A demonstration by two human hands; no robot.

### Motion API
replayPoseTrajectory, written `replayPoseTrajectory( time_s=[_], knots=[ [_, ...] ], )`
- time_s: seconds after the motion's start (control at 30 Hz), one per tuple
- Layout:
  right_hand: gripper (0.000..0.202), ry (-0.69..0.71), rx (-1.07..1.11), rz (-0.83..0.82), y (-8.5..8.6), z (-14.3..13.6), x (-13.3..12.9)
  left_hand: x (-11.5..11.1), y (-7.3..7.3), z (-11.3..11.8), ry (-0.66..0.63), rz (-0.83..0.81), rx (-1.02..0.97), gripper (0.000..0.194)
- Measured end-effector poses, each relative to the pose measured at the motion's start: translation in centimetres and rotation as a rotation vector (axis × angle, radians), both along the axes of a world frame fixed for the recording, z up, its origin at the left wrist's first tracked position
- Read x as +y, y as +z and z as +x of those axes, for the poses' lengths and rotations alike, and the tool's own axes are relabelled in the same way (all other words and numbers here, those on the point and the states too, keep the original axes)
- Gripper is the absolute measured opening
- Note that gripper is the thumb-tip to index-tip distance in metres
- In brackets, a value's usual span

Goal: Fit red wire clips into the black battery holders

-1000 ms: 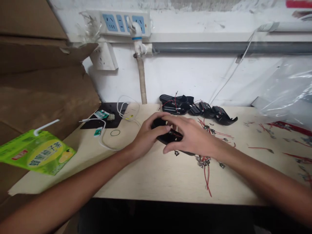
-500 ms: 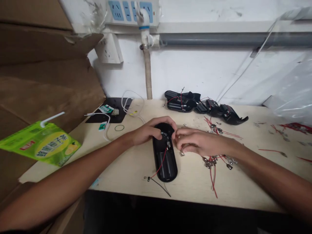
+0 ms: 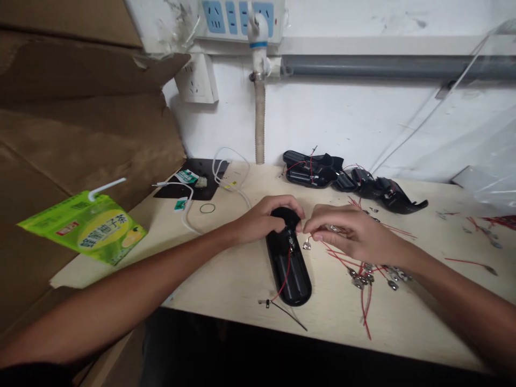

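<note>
A long black plastic housing [image 3: 293,274] lies on the wooden table, a spring contact in its middle and a red wire trailing to a small clip [image 3: 266,303]. My left hand [image 3: 272,217] grips its far end, thumb inside the recess and fingers curled round the rim. Just right of that end, my right hand [image 3: 350,234] pinches a small metal contact piece [image 3: 307,245] with a red wire running back under the palm. More metal contacts with red wires [image 3: 362,278] lie below the right hand.
More black housings [image 3: 310,171] stand against the wall. A green drink pouch [image 3: 100,226] with a straw is at the left by brown cardboard [image 3: 92,129]. A white cable [image 3: 187,209] lies behind my left forearm, and loose wires [image 3: 470,262] are at the right.
My right hand has lifted slightly away from the housing, and a metal piece with a red wire now shows at its fingertips. The housing is tilted more. The view has shifted left.
</note>
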State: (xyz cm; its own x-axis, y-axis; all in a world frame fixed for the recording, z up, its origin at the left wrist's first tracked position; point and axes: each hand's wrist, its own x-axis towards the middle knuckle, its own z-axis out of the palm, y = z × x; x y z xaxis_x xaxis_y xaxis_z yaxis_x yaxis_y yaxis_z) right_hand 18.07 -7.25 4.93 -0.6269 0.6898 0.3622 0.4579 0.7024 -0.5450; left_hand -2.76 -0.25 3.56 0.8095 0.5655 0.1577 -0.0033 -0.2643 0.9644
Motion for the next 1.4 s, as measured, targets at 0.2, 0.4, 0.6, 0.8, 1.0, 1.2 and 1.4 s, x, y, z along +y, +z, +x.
replayPoseTrajectory(
  time_s=[0.2, 0.4, 0.6, 0.8, 1.0, 1.2, 1.4],
  knots=[
    [0.017, 0.038, 0.076, 0.036, 0.0, -1.6, -1.0, -0.5, -0.6, 0.6, 0.046, 0.072, -0.073, 0.035],
    [0.016, 0.038, 0.062, 0.049, -0.9, -2.4, -1.5, -0.6, -0.9, 0.7, 0.101, 0.148, -0.049, 0.034],
    [0.016, 0.021, 0.058, 0.061, -0.9, -2.6, -1.6, -0.9, -0.9, 0.8, 0.139, 0.199, -0.04, 0.03],
    [0.018, 0.015, 0.032, 0.124, -1.0, -2.6, -1.6, -1.0, -0.8, 0.7, 0.145, 0.22, -0.052, 0.03],
    [0.014, 0.059, 0.004, 0.144, -1.3, -2.7, -1.5, -1.1, -0.8, 0.8, 0.144, 0.22, -0.039, 0.029],
    [0.01, 0.024, -0.034, 0.143, -1.3, -2.8, -1.5, -1.1, -0.7, 0.8, 0.141, 0.216, -0.04, 0.03],
    [0.013, -0.053, -0.041, 0.179, -0.6, -3.0, -2.1, -1.1, -0.7, 0.8, 0.14, 0.206, -0.053, 0.029]
  ],
)
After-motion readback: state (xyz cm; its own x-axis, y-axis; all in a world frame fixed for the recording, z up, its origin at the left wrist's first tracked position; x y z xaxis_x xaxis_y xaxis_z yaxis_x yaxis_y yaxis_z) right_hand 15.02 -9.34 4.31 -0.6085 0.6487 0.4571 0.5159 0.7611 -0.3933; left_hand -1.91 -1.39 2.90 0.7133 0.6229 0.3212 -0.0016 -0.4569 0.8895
